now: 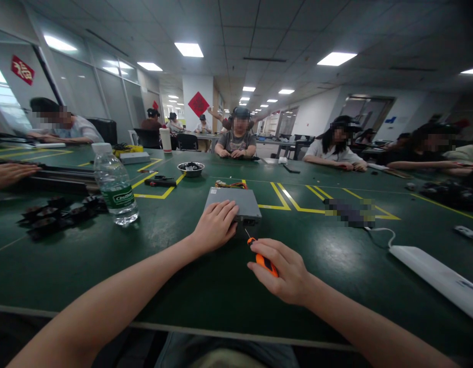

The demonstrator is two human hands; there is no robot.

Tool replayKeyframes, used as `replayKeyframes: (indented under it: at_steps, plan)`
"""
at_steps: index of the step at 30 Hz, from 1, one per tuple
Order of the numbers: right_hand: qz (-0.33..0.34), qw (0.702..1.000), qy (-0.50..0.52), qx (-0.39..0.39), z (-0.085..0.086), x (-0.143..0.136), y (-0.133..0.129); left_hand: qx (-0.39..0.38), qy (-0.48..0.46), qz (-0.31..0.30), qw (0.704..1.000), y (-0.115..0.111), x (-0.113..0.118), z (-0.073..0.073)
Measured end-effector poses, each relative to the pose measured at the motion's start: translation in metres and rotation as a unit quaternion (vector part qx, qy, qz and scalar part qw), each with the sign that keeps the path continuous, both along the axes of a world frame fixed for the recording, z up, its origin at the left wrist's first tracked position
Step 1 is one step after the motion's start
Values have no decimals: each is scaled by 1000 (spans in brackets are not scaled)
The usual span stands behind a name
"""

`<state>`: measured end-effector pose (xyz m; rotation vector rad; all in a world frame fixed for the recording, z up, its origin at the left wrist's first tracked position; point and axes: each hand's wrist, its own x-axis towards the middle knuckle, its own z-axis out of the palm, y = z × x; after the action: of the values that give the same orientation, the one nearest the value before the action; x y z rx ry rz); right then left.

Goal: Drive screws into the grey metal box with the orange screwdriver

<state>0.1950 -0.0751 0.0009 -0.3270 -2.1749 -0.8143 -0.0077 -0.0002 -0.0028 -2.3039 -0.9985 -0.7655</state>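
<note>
A grey metal box (244, 202) with a dark socket on its near side lies on the green table (206, 296), and coloured wires (231, 185) come out behind it. My left hand (217, 225) rests on the box's left part, its fingers over the top and near edge. Just right of it, my right hand (280, 268) is closed round an orange and black screwdriver (266, 264). The screwdriver's thin shaft points up and left toward the box's near side; whether the tip touches the box I cannot tell.
On the left stand a water bottle (116, 189) and dark fan-like parts (48, 217). A metal bowl (191, 169) and a black tool (160, 181) lie farther back. At the right are a white power strip (438, 278) and a blurred device. Several people sit around.
</note>
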Motion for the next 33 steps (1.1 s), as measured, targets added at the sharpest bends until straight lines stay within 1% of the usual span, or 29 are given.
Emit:
replayKeyframes:
  at_steps: [4,6,9,12,15,17,21,27,30,33]
  plan:
    - [26,1000,-13,-6,3,-1,-2,-3,1,3,1000,-1,0,2]
    - [11,1000,-6,-12,3,-2,-1,2,4,6,1000,-1,2,3]
    - [-14,1000,12,3,2,-2,-1,8,3,15,1000,-1,4,4]
    - [2,1000,0,8,2,-1,0,13,0,5,1000,0,6,5]
    - [22,1000,-12,-9,1,1,0,4,-1,-1,1000,1,7,5]
    - [12,1000,-4,-20,0,1,0,0,-1,-3,1000,2,6,4]
    - [-13,1000,7,-12,-2,0,0,-1,1,-7,1000,2,5,4]
    - [27,999,-25,-16,2,-2,-2,-3,-4,-9,1000,3,5,3]
    - [15,1000,-9,-13,5,-3,-3,-4,-6,-8,1000,2,5,3]
    - [11,1000,0,-7,4,-1,-3,-7,-5,-9,1000,2,5,3]
